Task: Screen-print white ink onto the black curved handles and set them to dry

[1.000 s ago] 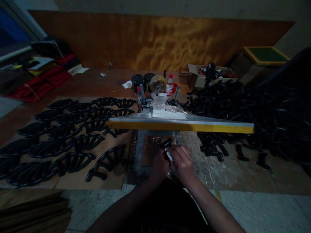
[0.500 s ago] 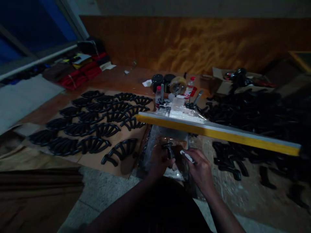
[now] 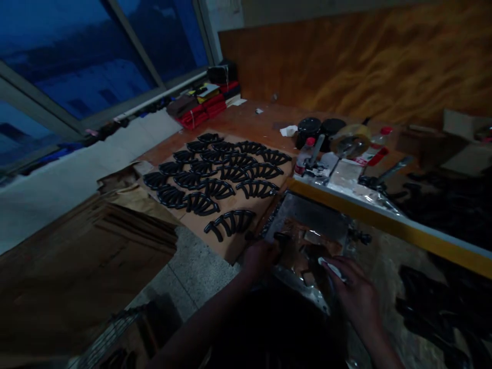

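Observation:
My left hand (image 3: 261,256) is closed on a glossy black curved handle-like piece (image 3: 282,237) near the left edge of the work plate; shadow hides most of the grip. In my right hand (image 3: 355,287), closed fingers pinch a small white wad (image 3: 332,268), which looks like folded cloth or paper. Below the hands lies a metal plate (image 3: 319,210) bearing brown patches and shiny clear film. To the left, rows of similar black curved pieces (image 3: 230,223) rest fanned out on a cardboard sheet (image 3: 226,248).
A yellow-edged bar (image 3: 346,202) crosses just beyond the plate. Behind it stand a red-capped bottle (image 3: 305,156), a tape roll (image 3: 351,141) and black jars (image 3: 308,130). More black pieces (image 3: 426,302) are heaped at right. Stacked cardboard (image 3: 126,230) sits at left.
The view has swung left. My left hand has moved left with the black piece, away from the plate's middle toward the cardboard. The right hand still holds the white wad.

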A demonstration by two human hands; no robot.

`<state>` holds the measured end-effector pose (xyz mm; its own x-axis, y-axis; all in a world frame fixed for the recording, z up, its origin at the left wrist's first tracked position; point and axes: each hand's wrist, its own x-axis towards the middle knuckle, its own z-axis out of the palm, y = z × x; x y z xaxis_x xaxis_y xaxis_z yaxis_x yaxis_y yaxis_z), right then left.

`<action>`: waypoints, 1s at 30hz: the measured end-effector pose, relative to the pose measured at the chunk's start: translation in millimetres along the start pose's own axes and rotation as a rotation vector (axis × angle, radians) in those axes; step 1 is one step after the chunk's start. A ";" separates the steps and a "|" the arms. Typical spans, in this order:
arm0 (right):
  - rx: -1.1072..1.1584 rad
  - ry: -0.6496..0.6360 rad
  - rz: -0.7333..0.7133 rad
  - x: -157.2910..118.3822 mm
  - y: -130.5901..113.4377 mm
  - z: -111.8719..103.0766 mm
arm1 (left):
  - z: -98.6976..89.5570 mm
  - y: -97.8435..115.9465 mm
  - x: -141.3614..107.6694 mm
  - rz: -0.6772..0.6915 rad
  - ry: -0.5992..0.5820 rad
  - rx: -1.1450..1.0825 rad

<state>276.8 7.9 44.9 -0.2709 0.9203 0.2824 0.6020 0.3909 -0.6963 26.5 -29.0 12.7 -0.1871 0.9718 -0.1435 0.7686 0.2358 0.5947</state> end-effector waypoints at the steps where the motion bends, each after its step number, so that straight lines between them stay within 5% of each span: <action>1: 0.005 -0.007 0.006 0.8 1.2 -0.6 | -4.8 -10.8 -0.8 -0.014 0.097 -0.015; 5: 0.029 -0.028 0.034 4.7 5.2 -0.9 | -24.7 -71.0 -0.5 -0.194 0.470 0.088; 9: 0.043 -0.042 0.018 10.6 3.3 4.0 | -21.4 -111.0 5.2 -0.306 0.382 0.294; 12: 0.041 -0.066 0.011 14.0 -0.1 6.6 | -6.1 -111.4 15.0 -0.335 0.277 0.350; 20: 0.112 -0.134 -0.015 18.7 -13.6 22.8 | 4.6 -96.6 42.3 -0.481 0.304 0.333; 26: 0.273 -0.256 -0.101 30.6 -47.5 60.1 | -2.8 -107.2 36.5 -0.320 0.203 0.359; 30: 0.374 -0.367 0.012 39.8 -65.4 76.2 | -11.7 -117.3 37.5 -0.197 0.180 0.405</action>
<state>169.4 17.6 51.5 -0.5518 0.8310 0.0699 0.3152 0.2854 -0.9051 -77.8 -20.2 -53.1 -0.4282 0.9015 -0.0623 0.8776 0.4313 0.2090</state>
